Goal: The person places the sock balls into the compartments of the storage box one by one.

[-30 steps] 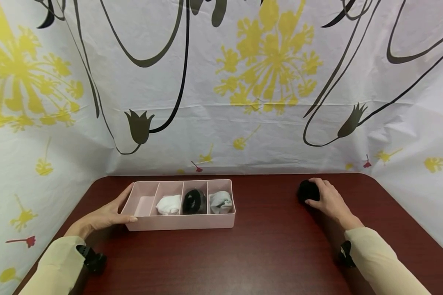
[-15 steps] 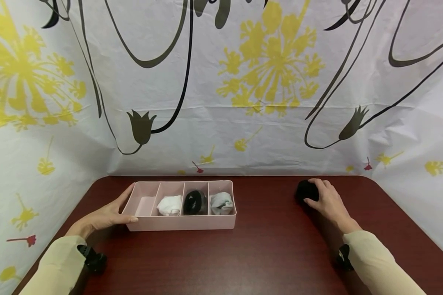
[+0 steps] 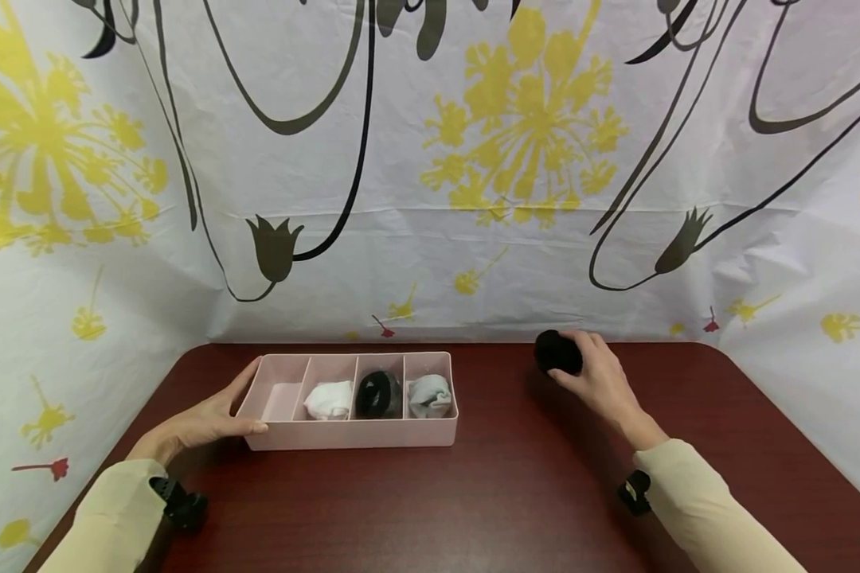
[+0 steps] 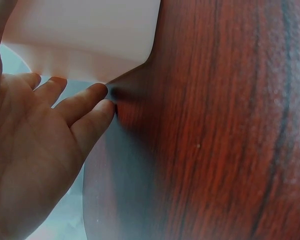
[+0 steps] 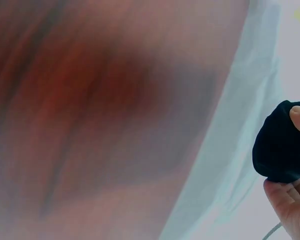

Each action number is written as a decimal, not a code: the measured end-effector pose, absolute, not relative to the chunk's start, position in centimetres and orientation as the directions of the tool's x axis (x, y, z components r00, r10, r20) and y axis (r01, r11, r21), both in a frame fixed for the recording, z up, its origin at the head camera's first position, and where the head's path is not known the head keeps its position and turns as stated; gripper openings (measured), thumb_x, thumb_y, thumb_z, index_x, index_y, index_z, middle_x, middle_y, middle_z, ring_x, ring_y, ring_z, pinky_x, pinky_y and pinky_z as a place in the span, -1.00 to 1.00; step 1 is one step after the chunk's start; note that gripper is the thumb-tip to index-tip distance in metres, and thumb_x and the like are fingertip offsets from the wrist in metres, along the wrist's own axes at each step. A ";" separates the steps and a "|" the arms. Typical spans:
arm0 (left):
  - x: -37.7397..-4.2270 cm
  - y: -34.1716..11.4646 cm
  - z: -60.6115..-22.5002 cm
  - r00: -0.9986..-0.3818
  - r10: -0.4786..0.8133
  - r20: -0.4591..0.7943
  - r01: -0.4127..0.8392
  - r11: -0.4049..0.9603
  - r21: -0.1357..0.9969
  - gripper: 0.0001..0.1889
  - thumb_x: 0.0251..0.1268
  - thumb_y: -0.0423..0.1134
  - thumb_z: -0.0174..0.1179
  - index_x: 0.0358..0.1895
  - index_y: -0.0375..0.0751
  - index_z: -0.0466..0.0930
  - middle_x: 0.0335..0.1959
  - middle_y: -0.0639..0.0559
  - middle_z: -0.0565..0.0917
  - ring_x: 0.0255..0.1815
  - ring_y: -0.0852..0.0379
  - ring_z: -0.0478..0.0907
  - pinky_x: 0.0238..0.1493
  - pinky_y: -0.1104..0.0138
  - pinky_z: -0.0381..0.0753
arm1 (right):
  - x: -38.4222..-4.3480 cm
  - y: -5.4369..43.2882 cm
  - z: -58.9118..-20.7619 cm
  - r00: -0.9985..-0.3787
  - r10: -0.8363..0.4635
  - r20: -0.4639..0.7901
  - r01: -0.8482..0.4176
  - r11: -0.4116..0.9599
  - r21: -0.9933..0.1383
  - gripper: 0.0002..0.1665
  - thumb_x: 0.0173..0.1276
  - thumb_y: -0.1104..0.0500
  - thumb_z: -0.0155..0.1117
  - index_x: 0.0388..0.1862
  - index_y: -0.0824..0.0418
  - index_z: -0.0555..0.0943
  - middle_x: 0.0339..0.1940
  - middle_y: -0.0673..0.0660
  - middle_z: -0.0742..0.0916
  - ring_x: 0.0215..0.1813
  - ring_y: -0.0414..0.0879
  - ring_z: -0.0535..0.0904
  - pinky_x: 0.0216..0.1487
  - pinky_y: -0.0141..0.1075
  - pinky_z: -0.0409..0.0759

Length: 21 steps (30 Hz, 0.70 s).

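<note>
A pale pink divided box (image 3: 351, 434) stands on the table at left. My left hand (image 3: 199, 415) holds its left end, the thumb on the front wall and the fingers along the end wall. In the left wrist view the fingertips (image 4: 97, 90) touch that wall. The box holds a balled-up white sock (image 3: 329, 400), a black bundle (image 3: 377, 395) and a balled-up grey sock (image 3: 430, 395); the leftmost compartment is bare. At right my right hand (image 3: 602, 382) pinches a balled-up black sock (image 3: 557, 353) between thumb and fingers, apparently raised above the table's back edge.
The dark red wooden table (image 3: 401, 509) has rounded back corners. Behind it and at both sides hangs a white patterned cloth (image 3: 373, 175). A black camera strap is on each wrist, below the cream sleeves (image 3: 709, 493).
My right hand has carried the black sock left and slightly away from me, off its former spot near the right. The left hand and the box have stayed in place.
</note>
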<state>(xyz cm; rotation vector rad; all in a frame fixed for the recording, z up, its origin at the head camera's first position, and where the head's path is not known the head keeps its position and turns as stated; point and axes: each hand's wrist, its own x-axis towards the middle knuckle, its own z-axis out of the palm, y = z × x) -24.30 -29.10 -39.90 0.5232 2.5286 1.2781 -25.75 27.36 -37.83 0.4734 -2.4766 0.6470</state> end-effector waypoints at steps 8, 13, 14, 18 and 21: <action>-24.2 -29.0 -39.9 -0.900 0.431 -0.063 0.202 0.540 0.817 0.14 0.04 -0.22 0.30 0.51 0.06 -0.44 0.45 -0.33 -0.15 0.28 -0.30 0.01 0.16 -0.28 0.10 | -25.6 22.7 -36.1 -0.769 -0.264 0.582 -0.529 0.774 -0.348 -0.26 -0.01 0.28 0.51 0.19 0.32 0.43 0.06 0.35 0.54 0.04 0.22 0.48 -0.09 0.07 0.50; -24.2 -29.0 -39.9 -0.900 0.431 -0.065 0.201 0.542 0.816 0.14 0.04 -0.21 0.30 0.51 0.06 -0.43 0.45 -0.33 -0.15 0.29 -0.30 0.00 0.16 -0.28 0.09 | -25.7 19.7 -35.2 -0.753 -0.300 0.585 -0.569 0.744 -0.351 -0.26 0.00 0.23 0.51 0.19 0.29 0.44 0.05 0.32 0.55 0.05 0.18 0.50 -0.06 0.03 0.51; -24.3 -29.0 -39.9 -0.900 0.431 -0.066 0.200 0.542 0.816 0.14 0.04 -0.21 0.30 0.51 0.05 -0.44 0.45 -0.33 -0.16 0.29 -0.31 0.00 0.16 -0.29 0.09 | -25.7 19.0 -35.1 -0.749 -0.306 0.587 -0.577 0.737 -0.352 -0.27 0.00 0.23 0.51 0.19 0.28 0.45 0.05 0.31 0.56 0.04 0.17 0.50 -0.06 0.03 0.51; -24.3 -29.0 -39.9 -0.901 0.427 -0.076 0.189 0.543 0.818 0.14 0.05 -0.20 0.30 0.51 0.06 -0.44 0.46 -0.32 -0.17 0.31 -0.30 -0.01 0.17 -0.29 0.08 | -25.8 16.3 -34.6 -0.732 -0.335 0.593 -0.613 0.705 -0.358 -0.28 0.03 0.20 0.50 0.20 0.24 0.45 0.06 0.29 0.56 0.05 0.15 0.51 -0.04 0.00 0.52; -24.3 -29.0 -40.0 -0.901 0.427 -0.074 0.189 0.541 0.820 0.14 0.05 -0.20 0.31 0.51 0.07 -0.44 0.46 -0.32 -0.17 0.31 -0.31 -0.02 0.17 -0.29 0.08 | -25.8 14.2 -34.4 -0.708 -0.360 0.608 -0.646 0.678 -0.351 -0.29 0.03 0.20 0.50 0.19 0.24 0.45 0.05 0.28 0.57 0.04 0.13 0.52 -0.04 -0.02 0.52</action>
